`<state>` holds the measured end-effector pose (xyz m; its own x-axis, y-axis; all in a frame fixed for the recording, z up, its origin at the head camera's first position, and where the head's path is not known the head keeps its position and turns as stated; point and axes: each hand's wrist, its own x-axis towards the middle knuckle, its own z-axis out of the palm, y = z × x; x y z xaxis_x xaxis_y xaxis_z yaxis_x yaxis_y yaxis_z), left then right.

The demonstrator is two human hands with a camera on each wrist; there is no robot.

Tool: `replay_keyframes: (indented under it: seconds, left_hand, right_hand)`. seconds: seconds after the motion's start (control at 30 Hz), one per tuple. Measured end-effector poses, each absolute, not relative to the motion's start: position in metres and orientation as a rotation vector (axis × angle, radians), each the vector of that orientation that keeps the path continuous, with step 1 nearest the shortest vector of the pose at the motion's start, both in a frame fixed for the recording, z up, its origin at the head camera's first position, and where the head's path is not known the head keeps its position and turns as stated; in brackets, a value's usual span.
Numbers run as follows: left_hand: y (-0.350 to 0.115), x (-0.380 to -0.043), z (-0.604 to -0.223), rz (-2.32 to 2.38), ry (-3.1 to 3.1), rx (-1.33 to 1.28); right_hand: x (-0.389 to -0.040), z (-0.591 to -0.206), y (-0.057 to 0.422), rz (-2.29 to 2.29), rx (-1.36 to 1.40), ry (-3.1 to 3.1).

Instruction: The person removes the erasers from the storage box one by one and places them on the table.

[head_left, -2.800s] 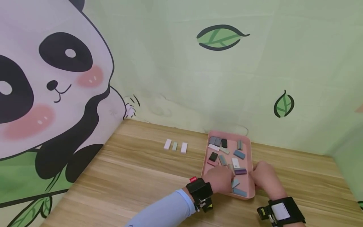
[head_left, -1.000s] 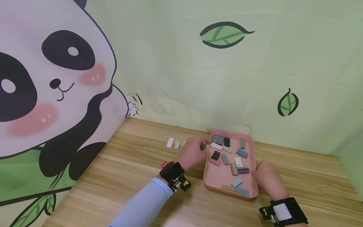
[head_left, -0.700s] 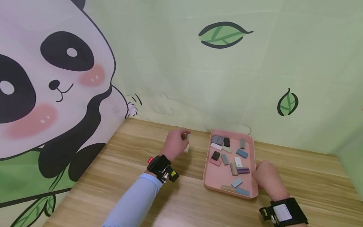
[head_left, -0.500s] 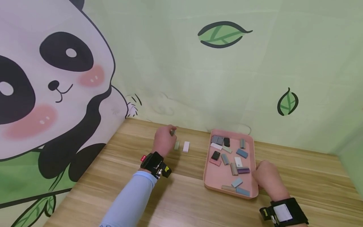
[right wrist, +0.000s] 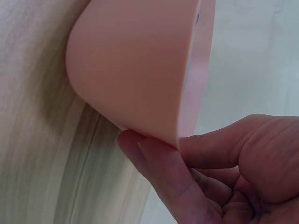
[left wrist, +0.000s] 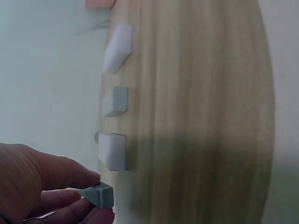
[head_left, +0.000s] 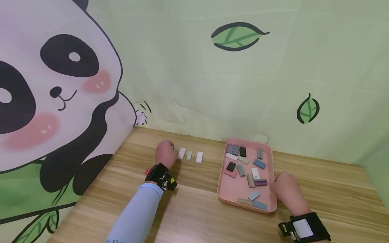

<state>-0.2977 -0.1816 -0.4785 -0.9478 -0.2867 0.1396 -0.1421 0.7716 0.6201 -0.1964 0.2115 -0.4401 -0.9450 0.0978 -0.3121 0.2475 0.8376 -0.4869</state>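
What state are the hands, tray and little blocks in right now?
Left hand: pinching a small grey-green rectangular block.
Grey-green block: pinched; whether it touches the table is unclear.
Right hand: pinching the rim of a rounded rectangular pink tray.
Pink tray: open-topped, on the wood-grain table.
Assorted rectangular blocks: scattered in the tray, some touching.
Two white rectangular blocks: on the table, apart.
Pale-green rectangular block: between the white ones, touching neither.

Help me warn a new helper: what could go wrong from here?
The left hand pinches a small grey-green block close to a white block, so setting it down might knock that one out of the row. The right hand grips the pink tray by its edge; a tug could shift the scattered blocks inside.
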Motion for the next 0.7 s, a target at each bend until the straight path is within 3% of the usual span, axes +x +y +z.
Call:
replay_keyframes:
  seconds: [0.7]
  left_hand:
    - [-0.1837, -0.2958, -0.4875, -0.858, -2.805, 0.396]
  right_hand:
    - [-0.1967, -0.4436, 0.21, -0.777, 0.262, 2.762]
